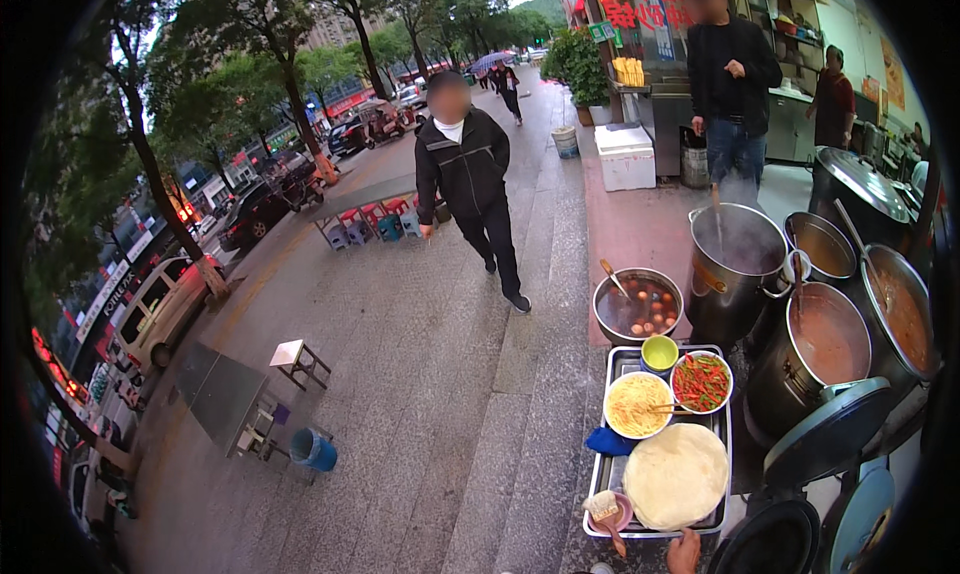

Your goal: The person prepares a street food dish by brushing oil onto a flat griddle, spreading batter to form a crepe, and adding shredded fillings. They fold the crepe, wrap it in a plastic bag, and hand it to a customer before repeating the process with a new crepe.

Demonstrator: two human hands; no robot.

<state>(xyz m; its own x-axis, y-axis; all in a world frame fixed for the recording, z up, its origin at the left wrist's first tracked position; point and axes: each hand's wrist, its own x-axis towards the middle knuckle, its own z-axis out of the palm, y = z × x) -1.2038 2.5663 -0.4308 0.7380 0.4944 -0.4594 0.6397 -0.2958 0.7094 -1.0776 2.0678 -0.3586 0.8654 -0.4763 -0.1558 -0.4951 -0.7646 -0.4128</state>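
At the bottom edge, what appears to be my right hand (684, 551) is partly cut off, its fingertips at the near rim of a metal tray (724, 491). Just beyond the fingers lies a stack of round pale flatbreads (675, 476). Left of the stack, a brush (606, 515) rests on a small pink bowl (622, 503). A blue cloth (609, 442) hangs over the tray's left rim. Farther up the tray are a bowl of pale shreds (636, 401) with chopsticks, a bowl of red and green peppers (702, 382) and a yellow-green bowl (660, 352). My left hand is out of view.
Beyond the tray stands a pot of eggs in dark liquid (637, 304). To the right are a steaming tall pot (731, 247), soup pots (829, 341) and round griddle lids (825, 431). One person (465, 169) walks on the pavement; another person (731, 86) stands by the stall.
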